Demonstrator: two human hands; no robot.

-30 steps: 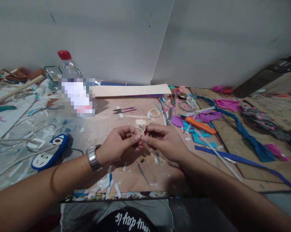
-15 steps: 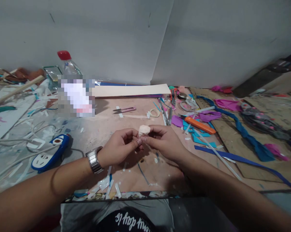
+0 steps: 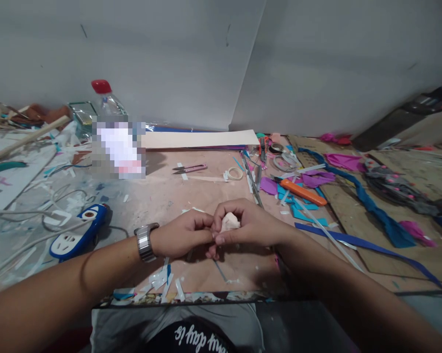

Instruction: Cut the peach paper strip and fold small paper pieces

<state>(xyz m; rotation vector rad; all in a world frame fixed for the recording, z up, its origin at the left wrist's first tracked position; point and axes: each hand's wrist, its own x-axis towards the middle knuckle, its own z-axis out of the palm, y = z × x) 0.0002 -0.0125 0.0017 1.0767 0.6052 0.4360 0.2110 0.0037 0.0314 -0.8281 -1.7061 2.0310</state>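
Observation:
A small cream-coloured, crumpled bud-like piece (image 3: 230, 222), perhaps of paper, sits in the curl of my right hand (image 3: 248, 224). The thumb and fingers of that hand are closed about it. My left hand (image 3: 186, 234), with a metal watch at the wrist, pinches at the lower end of the same piece, its fingertips meeting those of the right. What the left fingertips grip exactly is partly hidden. Both hands are just above the table, near its front edge. Beyond them lie pink-handled thread snips (image 3: 190, 169) and a roll of pale tape (image 3: 234, 173).
An orange utility knife (image 3: 304, 191) lies among blue and purple scraps on the right, beside a long blue strip (image 3: 368, 245). A blue-and-white power strip (image 3: 77, 233) with cables is on the left. Long cream paper (image 3: 199, 139) lies at the back, near a red-capped bottle (image 3: 102, 87).
Both hands have moved slightly down and nearer to me. My right hand has turned, its fingers now curling over the cream piece, which has tilted and shifted right.

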